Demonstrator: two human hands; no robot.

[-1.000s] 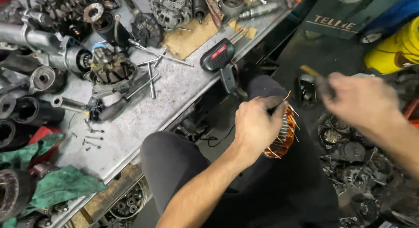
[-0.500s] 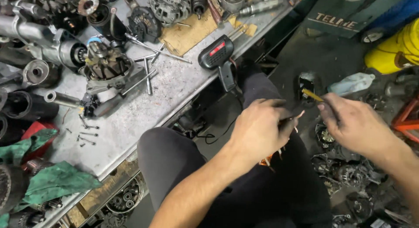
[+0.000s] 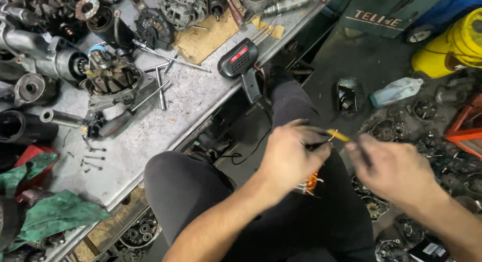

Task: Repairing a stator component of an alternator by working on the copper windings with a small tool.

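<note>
My left hand (image 3: 291, 156) is closed over a copper-wound coil (image 3: 311, 182) that rests on my lap; only the coil's orange edge and a few wire ends show under the fingers. My right hand (image 3: 396, 171) is just to its right, blurred by motion. Its fingertips pinch a thin yellow-tipped piece (image 3: 339, 136) that points at the left hand's fingers. The two hands nearly touch above my dark trousers.
A grey metal workbench (image 3: 191, 99) runs along the left. It carries a black and red soldering gun (image 3: 240, 61), an opened alternator (image 3: 108, 79), loose bolts and a green rag (image 3: 55, 214). Right of me the floor holds a plastic bottle (image 3: 396, 91), a yellow container (image 3: 454, 46) and scattered motor parts.
My right hand has come down and left from head height to meet the left hand. The coil has sunk lower on my lap, more covered by the fingers.
</note>
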